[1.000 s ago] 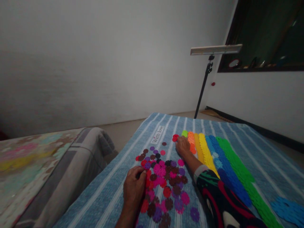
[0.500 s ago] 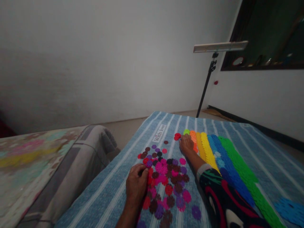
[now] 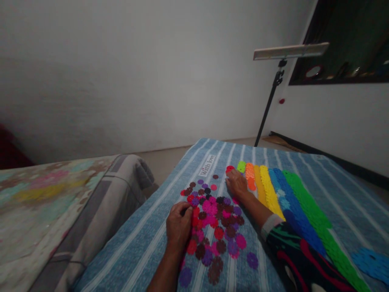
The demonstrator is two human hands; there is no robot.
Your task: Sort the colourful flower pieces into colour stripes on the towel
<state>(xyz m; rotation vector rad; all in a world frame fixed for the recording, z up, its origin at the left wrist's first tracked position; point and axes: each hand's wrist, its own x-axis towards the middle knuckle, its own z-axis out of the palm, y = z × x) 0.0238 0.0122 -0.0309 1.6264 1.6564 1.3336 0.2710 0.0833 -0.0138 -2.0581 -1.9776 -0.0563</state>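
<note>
A loose spread of flower-shaped discs point(image 3: 209, 207) in pink, red, purple, brown and black lies on the striped blue cloth point(image 3: 146, 243). At its left edge rests my left hand point(image 3: 179, 225), fingers curled and thumb against the forefinger, touching the red discs; whatever is between the fingertips is hidden. Farther off, my right hand point(image 3: 237, 184) has its fingers bent together over a red flower-shaped disc point(image 3: 230, 168), which partly shows beyond the fingertips. Just right of that hand lie a short lime green row point(image 3: 241, 166) and an orange row point(image 3: 250, 175) of overlapping discs.
Longer rows follow to the right: yellow point(image 3: 269, 190), blue point(image 3: 300, 219) and green point(image 3: 306, 205). Light blue discs point(image 3: 372, 261) lie at the right. A cloth-covered surface point(image 3: 69, 227) stands at the left; behind the table is a black stand point(image 3: 269, 101) with a light bar.
My right hand has shifted slightly left within the layout, uncovering the lime green and orange rows and covering part of the red discs. My left hand stays by the spread. The view has tilted slightly.
</note>
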